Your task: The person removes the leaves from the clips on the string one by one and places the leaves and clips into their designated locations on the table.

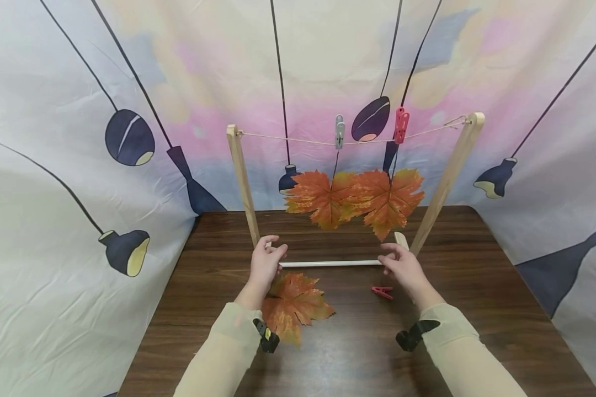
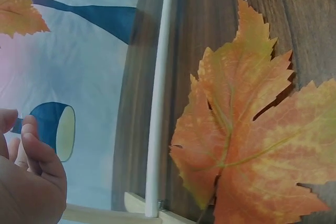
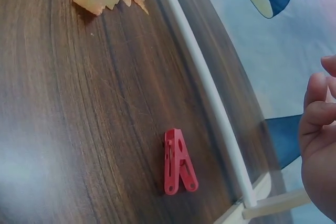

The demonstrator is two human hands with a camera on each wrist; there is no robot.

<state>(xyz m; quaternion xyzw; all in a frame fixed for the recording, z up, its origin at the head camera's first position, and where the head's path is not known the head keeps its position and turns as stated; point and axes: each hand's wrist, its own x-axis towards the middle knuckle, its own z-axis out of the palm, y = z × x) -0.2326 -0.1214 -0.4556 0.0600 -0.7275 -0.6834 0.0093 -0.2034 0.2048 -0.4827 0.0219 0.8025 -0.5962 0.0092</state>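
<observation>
A small wooden frame stands on the brown table [image 1: 477,309], with a left post [image 1: 243,182], a right post [image 1: 449,176] and a white rod [image 1: 330,263] [image 2: 157,103] [image 3: 210,87] along its base. My left hand [image 1: 267,263] [image 2: 31,171] sits at the rod's left end, fingers loosely curled, with nothing seen between them. My right hand [image 1: 402,267] [image 3: 320,129] sits at the right end in the same pose. A loose orange leaf [image 1: 293,306] [image 2: 252,140] lies by my left wrist. A red clothespin [image 1: 381,291] [image 3: 177,162] lies near my right hand.
A string [image 1: 288,138] runs between the post tops. A grey clothespin [image 1: 339,131] and a red one [image 1: 401,124] are clipped on it, and two orange leaves [image 1: 323,198] [image 1: 387,201] hang below. Printed cloth [image 1: 79,193] surrounds the table on three sides.
</observation>
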